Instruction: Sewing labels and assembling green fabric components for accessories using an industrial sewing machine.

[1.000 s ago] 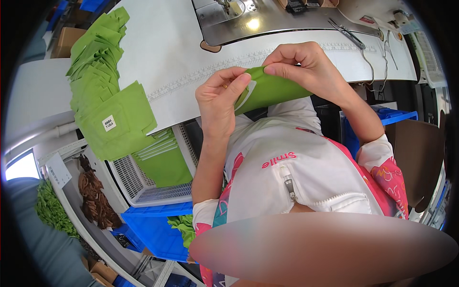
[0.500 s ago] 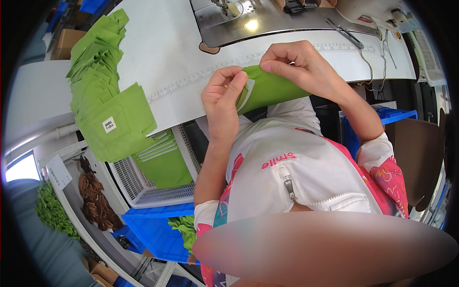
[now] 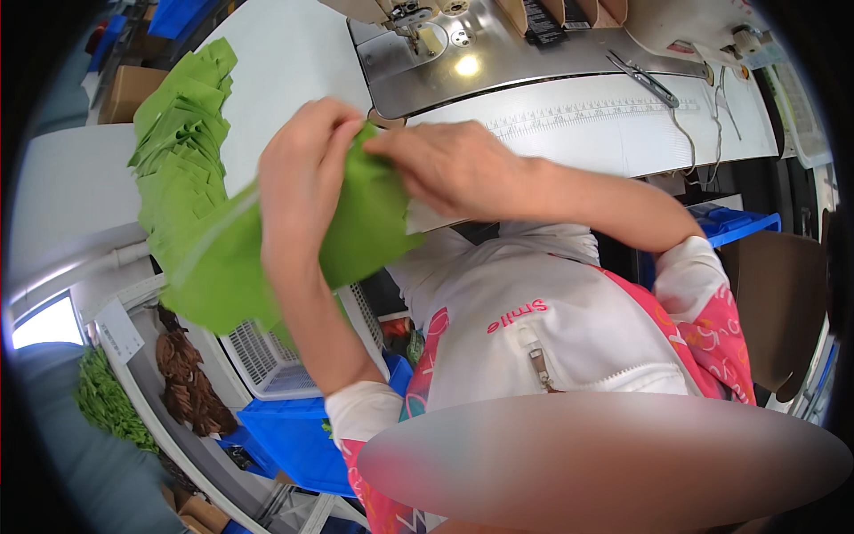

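Both hands grip a green fabric piece (image 3: 360, 222) with a pale strip along it, hanging over the table's left-front edge. My left hand (image 3: 302, 169) pinches its top edge, slightly blurred. My right hand (image 3: 458, 169) holds it just to the right, fingers bent at the upper corner. Behind the fabric, at left, lies a long stack of green pieces (image 3: 182, 125), partly covered by it. A white plastic basket (image 3: 276, 374) sits below, largely hidden by the fabric and my left arm.
A sewing machine (image 3: 427, 71) is set into the white table (image 3: 614, 133), which has a printed ruler, steel scissors (image 3: 640, 76) and hanging cords. Blue bins sit below at left (image 3: 285, 445) and right (image 3: 738, 227). Green (image 3: 111, 400) and brown (image 3: 182, 383) bundles lie at far left.
Both hands have swung left and turned, carrying the green fabric from the middle front edge over to the left stack and basket, where it now hangs more spread out.
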Demonstrator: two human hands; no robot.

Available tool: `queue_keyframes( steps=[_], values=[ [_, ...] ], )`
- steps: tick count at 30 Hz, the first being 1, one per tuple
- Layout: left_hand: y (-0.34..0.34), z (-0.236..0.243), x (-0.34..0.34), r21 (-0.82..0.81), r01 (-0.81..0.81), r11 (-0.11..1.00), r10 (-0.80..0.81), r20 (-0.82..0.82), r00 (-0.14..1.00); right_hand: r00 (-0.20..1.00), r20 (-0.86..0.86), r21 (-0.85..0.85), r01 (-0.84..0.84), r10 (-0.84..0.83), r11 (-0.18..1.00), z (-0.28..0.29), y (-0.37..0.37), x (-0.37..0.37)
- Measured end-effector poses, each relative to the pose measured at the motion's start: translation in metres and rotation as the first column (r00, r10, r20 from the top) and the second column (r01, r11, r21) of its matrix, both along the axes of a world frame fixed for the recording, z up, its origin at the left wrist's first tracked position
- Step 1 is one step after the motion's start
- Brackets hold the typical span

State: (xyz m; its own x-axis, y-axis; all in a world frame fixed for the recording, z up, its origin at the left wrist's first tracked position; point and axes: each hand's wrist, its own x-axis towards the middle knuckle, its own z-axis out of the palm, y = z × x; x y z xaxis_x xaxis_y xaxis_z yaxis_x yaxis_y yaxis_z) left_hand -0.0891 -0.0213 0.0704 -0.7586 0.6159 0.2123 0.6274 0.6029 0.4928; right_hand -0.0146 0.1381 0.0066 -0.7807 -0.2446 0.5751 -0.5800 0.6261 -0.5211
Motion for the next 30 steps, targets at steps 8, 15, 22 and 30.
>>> queue_keyframes(
  steps=[8,15,22,30],
  values=[
    [0.058,-0.078,-0.082,0.147,0.323,0.935,-0.338,0.091,0.937,0.974,-0.227,0.539,0.103,0.026,0.836,-0.025,0.073,-0.049],
    [0.068,-0.093,-0.09,0.237,0.281,0.93,-0.301,0.052,0.952,0.919,-0.395,0.504,0.229,-0.013,0.833,-0.039,0.081,-0.06],
    [0.072,-0.089,-0.095,0.225,0.156,0.962,-0.211,0.244,0.947,0.901,-0.421,0.49,0.322,-0.104,0.81,-0.039,0.073,-0.059],
    [0.072,-0.071,-0.101,-0.012,0.044,0.999,-0.033,0.458,0.888,0.908,-0.398,0.536,0.349,-0.134,0.769,-0.036,0.071,-0.056]
  ],
)
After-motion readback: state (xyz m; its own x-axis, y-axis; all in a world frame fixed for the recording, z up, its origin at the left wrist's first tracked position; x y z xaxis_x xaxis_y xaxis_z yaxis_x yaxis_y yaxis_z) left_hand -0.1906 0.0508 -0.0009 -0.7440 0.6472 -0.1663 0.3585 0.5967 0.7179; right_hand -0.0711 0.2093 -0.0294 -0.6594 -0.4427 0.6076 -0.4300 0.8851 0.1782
